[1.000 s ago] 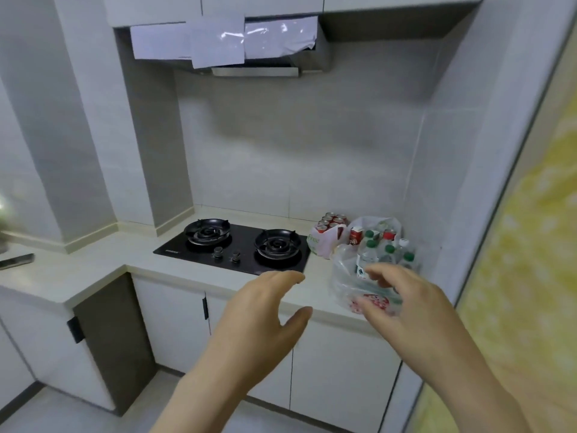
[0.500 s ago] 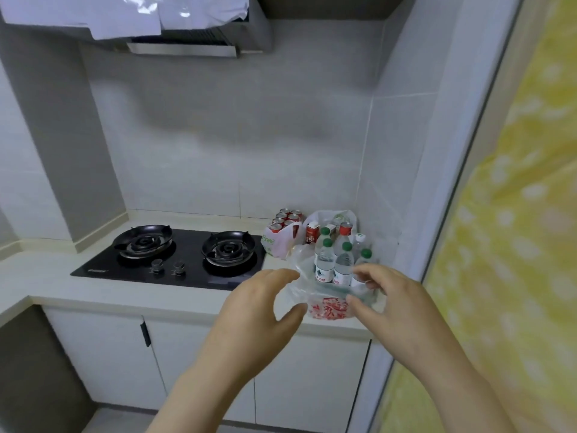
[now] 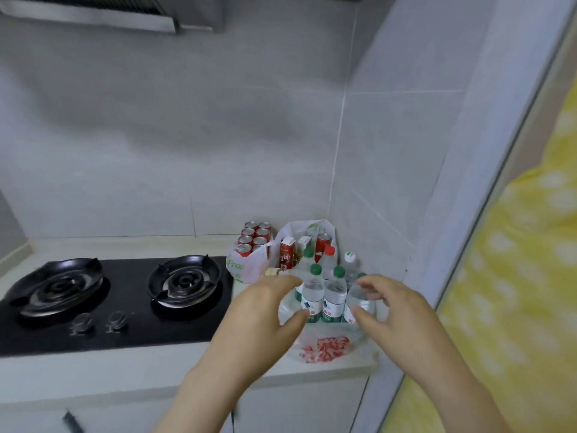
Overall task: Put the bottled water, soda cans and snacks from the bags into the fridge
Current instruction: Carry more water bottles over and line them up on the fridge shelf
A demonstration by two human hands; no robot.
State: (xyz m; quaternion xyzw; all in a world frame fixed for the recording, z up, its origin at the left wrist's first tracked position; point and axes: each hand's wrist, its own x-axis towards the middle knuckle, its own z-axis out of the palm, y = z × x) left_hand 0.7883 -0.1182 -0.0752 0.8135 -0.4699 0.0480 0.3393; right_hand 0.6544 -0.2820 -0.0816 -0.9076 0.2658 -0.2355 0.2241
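Just below the frame's centre, the left hand (image 3: 262, 320) and right hand (image 3: 396, 317), fingers spread and empty, flank the water bottles (image 3: 324, 295) in their clear bag (image 3: 327, 348), apparently to grasp them.

Single view, head-worn wide-angle camera. Position: standing height in front of the countertop (image 3: 93, 373), close to its front edge. Facing: forward and down, toward the tiled corner where the back wall meets the right side wall. Near field: left hand (image 3: 259, 320) and right hand (image 3: 396, 314) reach in from the bottom edge, forearms large in frame. Middle field: two-burner hob (image 3: 118, 295) at left, bags of bottles and cans at centre right. Upper edge: underside of range hood (image 3: 125, 14). Right margin: yellow patterned surface (image 3: 515, 276), blurred, very near the lens. Wide-angle bending visible along the right-hand frame lines. No second view to overlap.
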